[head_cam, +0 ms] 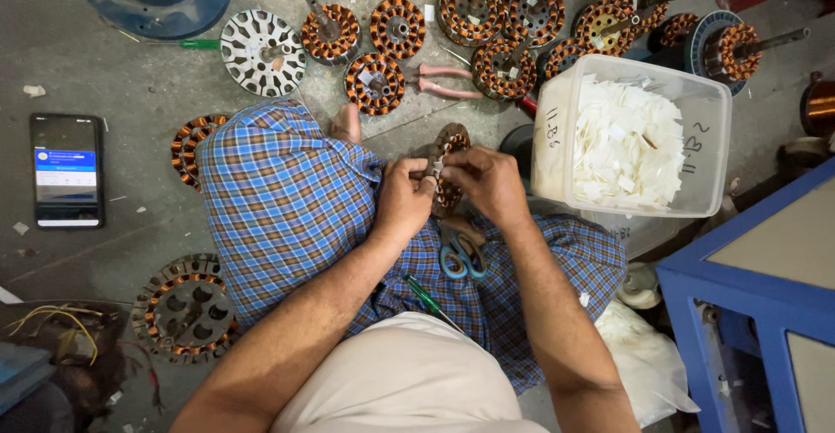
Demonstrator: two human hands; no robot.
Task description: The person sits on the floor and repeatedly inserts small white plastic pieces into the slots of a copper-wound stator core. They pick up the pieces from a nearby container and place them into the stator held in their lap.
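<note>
Copper-wound stator [445,168] upright on my checked lap, frame centre. My left hand [402,200] pinches its rim, fingers closed. My right hand [491,183] pinches small white slip at top slot, fingertips closed. Blue-handled scissors [462,252] at 6 o'clock of stator. Tub of white paper slips [631,137] at 3 o'clock. Best, I judge: steady stator, slide slip straight in.

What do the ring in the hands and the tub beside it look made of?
Wound ring: copper-coloured wire coils on a dull grey, likely steel, core, gripped by left hand and right hand. Tub: translucent, slightly glossy plastic; white slips show through its wall.
</note>
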